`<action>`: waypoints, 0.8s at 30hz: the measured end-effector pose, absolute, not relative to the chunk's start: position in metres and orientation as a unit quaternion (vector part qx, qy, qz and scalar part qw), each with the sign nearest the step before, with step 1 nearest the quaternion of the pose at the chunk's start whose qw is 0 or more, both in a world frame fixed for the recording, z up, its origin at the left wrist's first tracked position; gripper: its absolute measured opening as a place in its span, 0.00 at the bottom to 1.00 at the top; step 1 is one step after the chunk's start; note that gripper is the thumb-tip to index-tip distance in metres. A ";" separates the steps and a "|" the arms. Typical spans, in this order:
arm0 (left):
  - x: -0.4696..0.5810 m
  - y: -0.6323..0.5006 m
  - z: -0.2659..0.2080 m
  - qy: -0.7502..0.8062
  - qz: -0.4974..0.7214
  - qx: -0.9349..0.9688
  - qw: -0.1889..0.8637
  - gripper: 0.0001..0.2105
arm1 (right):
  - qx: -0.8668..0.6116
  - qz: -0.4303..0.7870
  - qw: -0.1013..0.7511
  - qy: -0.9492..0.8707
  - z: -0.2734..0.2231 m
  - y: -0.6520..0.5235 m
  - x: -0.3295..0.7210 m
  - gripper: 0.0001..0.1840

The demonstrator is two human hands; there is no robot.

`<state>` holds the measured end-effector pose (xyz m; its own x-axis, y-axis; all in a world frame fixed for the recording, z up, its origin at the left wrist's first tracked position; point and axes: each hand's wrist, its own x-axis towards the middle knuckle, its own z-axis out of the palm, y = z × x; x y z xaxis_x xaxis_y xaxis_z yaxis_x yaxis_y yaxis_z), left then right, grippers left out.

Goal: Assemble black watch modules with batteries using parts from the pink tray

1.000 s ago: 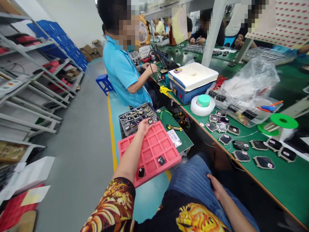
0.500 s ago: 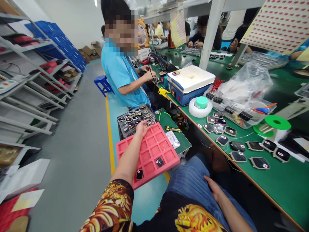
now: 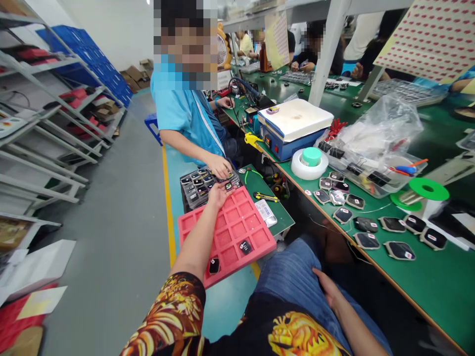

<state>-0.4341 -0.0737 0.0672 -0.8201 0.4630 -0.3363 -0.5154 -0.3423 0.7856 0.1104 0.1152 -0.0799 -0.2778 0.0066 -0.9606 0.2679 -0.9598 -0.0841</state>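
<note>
My left hand [image 3: 218, 194] reaches over the far edge of a red foam tray [image 3: 237, 231]. Its fingers are closed on a small dark watch module [image 3: 228, 186] with a lit or pale face. Two dark watch pieces, one watch face [image 3: 214, 266] and one rounded piece [image 3: 245, 246], lie in the tray's near pockets. Just beyond, a clear compartment tray [image 3: 196, 184] holds several watch modules. A co-worker's hand [image 3: 219, 165] is over that tray, close to my fingers. My right hand [image 3: 329, 288] rests on my jeans, its fingers mostly hidden.
On the green workbench [image 3: 419, 282] at right lie several watch faces [image 3: 365, 241], a tape roll [image 3: 308, 163], a green solder spool [image 3: 423, 193] and a blue heating plate [image 3: 293, 123]. A yellow cutter [image 3: 266, 197] lies on the small side board. Metal racks [image 3: 55, 113] stand left.
The co-worker has leaned over and brought one hand from the bench to the clear compartment tray. My left hand and right hand have stayed nearly still.
</note>
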 end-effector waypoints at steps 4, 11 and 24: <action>-0.433 -0.072 0.074 0.470 0.832 -0.012 0.295 0.22 | 0.595 -0.791 0.078 0.118 -0.078 0.116 0.109 0.27; -0.437 -0.069 0.074 0.460 0.842 -0.021 0.283 0.23 | 0.603 -0.784 0.078 0.125 -0.081 0.117 0.109 0.29; -0.439 -0.072 0.068 0.491 0.825 -0.028 0.281 0.24 | 0.607 -0.773 0.079 0.167 -0.071 0.115 0.106 0.28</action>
